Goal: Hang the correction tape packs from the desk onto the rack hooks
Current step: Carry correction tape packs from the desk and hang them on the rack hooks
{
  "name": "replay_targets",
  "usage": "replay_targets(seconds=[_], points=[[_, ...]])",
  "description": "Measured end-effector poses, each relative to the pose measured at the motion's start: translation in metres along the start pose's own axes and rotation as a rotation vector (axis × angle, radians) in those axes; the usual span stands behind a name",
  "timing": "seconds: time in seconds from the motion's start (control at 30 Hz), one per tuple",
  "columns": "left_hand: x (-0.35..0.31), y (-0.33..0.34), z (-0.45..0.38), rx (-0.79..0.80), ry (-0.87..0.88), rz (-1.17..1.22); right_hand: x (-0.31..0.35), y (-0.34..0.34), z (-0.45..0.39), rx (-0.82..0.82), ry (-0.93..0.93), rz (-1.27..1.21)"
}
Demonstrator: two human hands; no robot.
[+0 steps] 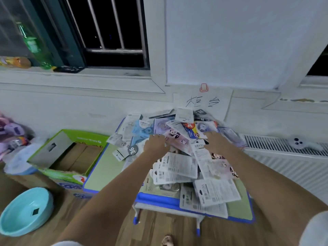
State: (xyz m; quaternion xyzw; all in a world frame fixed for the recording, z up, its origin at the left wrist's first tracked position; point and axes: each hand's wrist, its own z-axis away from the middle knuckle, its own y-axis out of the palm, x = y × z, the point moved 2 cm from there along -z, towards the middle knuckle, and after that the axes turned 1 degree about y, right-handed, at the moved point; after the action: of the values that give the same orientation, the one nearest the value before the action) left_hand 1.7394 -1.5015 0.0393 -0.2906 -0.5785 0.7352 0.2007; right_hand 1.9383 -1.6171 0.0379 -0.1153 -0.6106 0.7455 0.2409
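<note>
1. Both forearms are reaching forward over the bench (pixel 99 167)
2. Correction tape packs (pixel 179 167) are lying heaped across it
3. Left hand (pixel 156 143) and right hand (pixel 215 139) are resting on the heap; grip state: cannot tell

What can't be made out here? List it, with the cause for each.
Head view only:
- Rack hooks: not in frame at all.
- Fingertips of left hand and right hand: seen from behind, so any grip is unclear.
- Lower correction tape packs: buried under the pile.
- Desk far edge: covered by packs.
- Pack print: too blurred to read.
</note>
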Motion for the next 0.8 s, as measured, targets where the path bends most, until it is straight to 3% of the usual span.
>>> replay_targets(seconds=[0.3, 0.8], points=[[0.002, 0.028, -0.087, 0.07, -0.087, 0.113, -0.024, -0.01, -0.09, 0.053, 0.013, -0.031], [-0.002, 0.022, -0.108, 0.059, -0.245, 0.438, -0.037, -0.01, -0.12, 0.087, -0.128, 0.102]])
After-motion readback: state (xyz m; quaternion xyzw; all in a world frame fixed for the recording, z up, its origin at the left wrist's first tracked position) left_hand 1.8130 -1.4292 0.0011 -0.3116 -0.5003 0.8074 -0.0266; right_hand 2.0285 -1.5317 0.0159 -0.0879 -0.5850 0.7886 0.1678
